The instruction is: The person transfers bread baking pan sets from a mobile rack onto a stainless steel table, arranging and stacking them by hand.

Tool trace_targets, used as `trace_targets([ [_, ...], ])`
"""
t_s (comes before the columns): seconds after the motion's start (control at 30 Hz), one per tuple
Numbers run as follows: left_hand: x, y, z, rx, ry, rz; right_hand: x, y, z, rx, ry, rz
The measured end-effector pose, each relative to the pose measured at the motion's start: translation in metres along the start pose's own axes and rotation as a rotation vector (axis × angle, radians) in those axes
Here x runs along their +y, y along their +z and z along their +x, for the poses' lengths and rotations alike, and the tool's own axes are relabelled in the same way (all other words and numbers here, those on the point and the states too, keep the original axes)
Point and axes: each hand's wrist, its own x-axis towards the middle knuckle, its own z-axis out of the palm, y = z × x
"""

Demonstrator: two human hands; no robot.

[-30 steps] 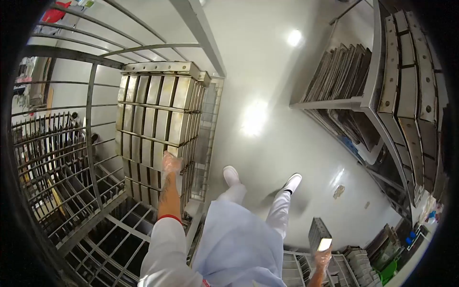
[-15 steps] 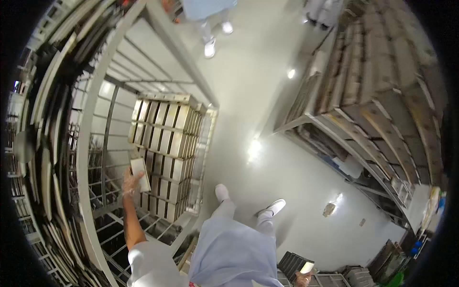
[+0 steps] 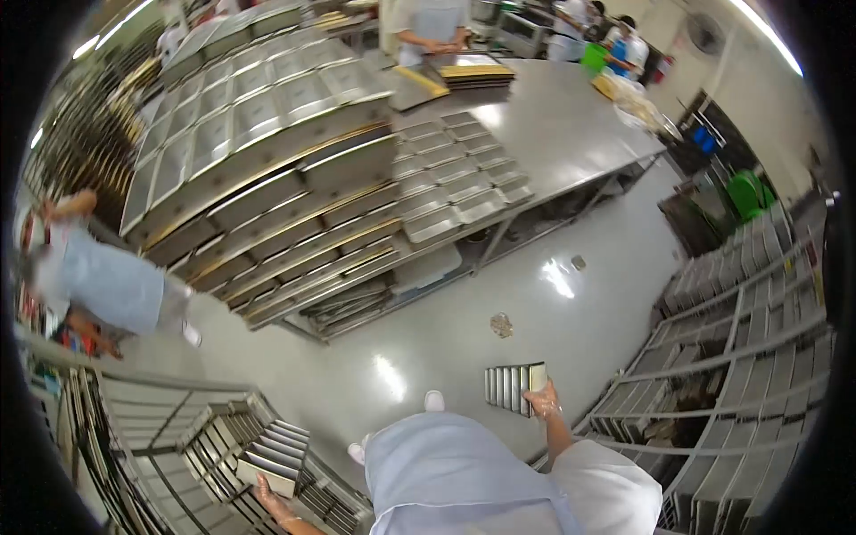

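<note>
My left hand (image 3: 267, 497), at the lower left, is closed on the end of a strapped set of metal loaf pans (image 3: 283, 446). That set is over the wire-sided cart (image 3: 160, 392), where more pans (image 3: 218, 437) are stacked; whether it touches them I cannot tell. Out to my right, my right hand (image 3: 544, 399) grips the end of another loaf pan set (image 3: 510, 389), held above the floor. The fingertips of both hands are partly hidden behind the pans.
A steel table (image 3: 562, 102) carries tall stacks of joined pans (image 3: 259, 116) and a lower pan layer (image 3: 455, 178). Racks full of pans (image 3: 749, 374) stand close on my right. A co-worker in a blue apron (image 3: 107, 276) is at the left; another person (image 3: 428, 27) stands behind the table.
My view has swung right, from the cart towards the table and right-hand racks. The left hand now holds a pan set at the cart; the right hand's set has come fully into view.
</note>
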Motion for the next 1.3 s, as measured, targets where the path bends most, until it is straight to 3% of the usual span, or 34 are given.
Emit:
trace_targets([
  [0.07, -0.024, 0.037, 0.017, 0.023, 0.043, -0.054, 0.003, -0.008, 0.022, 0.118, 0.057, 0.091],
  [0.1, -0.028, 0.052, 0.022, -0.062, 0.035, -0.012, 0.013, -0.012, 0.033, 0.163, 0.051, 0.182],
  [0.13, -0.036, 0.063, 0.033, -0.101, -0.049, -0.048, 0.020, -0.016, 0.041, 0.204, 0.045, 0.270],
  [0.2, 0.024, 0.158, -0.027, 0.067, -0.264, 0.078, 0.034, -0.030, 0.056, 0.282, 0.001, 0.445],
  [0.27, -0.004, 0.171, -0.002, -0.205, -0.242, -0.067, 0.036, -0.042, 0.070, 0.364, -0.070, 0.630],
  [0.3, -0.017, 0.181, 0.010, -0.175, -0.246, 0.053, 0.031, -0.051, 0.073, 0.361, -0.092, 0.644],
  [0.33, -0.025, 0.193, 0.012, -0.273, -0.220, 0.056, 0.015, -0.067, 0.070, 0.359, -0.115, 0.656],
  [0.47, -0.057, 0.244, 0.012, -0.181, -0.309, 0.399, -0.099, -0.159, 0.034, 0.289, -0.118, 0.590],
  [0.53, -0.077, 0.267, 0.024, -0.119, -0.344, 0.572, -0.118, -0.198, 0.040, 0.302, -0.193, 0.426],
  [0.67, -0.070, 0.336, -0.003, -0.052, -0.303, 0.557, -0.169, -0.277, 0.053, 0.369, -0.335, 0.493],
  [0.73, -0.098, 0.345, 0.014, -0.045, -0.382, 0.581, -0.206, -0.316, 0.063, 0.331, -0.381, 0.543],
  [0.83, -0.077, 0.382, -0.016, -0.082, -0.390, 0.508, -0.258, -0.340, 0.095, 0.395, -0.468, 0.630],
  [0.93, -0.146, 0.374, 0.017, 0.006, -0.326, 0.518, -0.320, -0.333, 0.131, 0.439, -0.441, 0.866],
  [1.0, -0.139, 0.385, 0.001, -0.045, -0.328, 0.429, -0.330, -0.321, 0.197, 0.552, -0.366, 0.877],
  [1.07, -0.131, 0.391, -0.005, -0.042, -0.299, 0.589, -0.391, -0.306, 0.220, 0.333, -0.256, 1.033],
  [1.13, -0.120, 0.397, -0.014, -0.107, -0.334, 0.498, -0.394, -0.280, 0.315, 0.117, -0.368, 1.194],
  [1.2, -0.106, 0.417, -0.029, 0.025, -0.339, 0.549, -0.443, -0.259, 0.362, -0.053, -0.431, 1.214],
  [1.3, -0.105, 0.423, -0.073, 0.176, -0.413, 0.487, -0.523, -0.220, 0.410, -0.403, -0.349, 1.240],
])
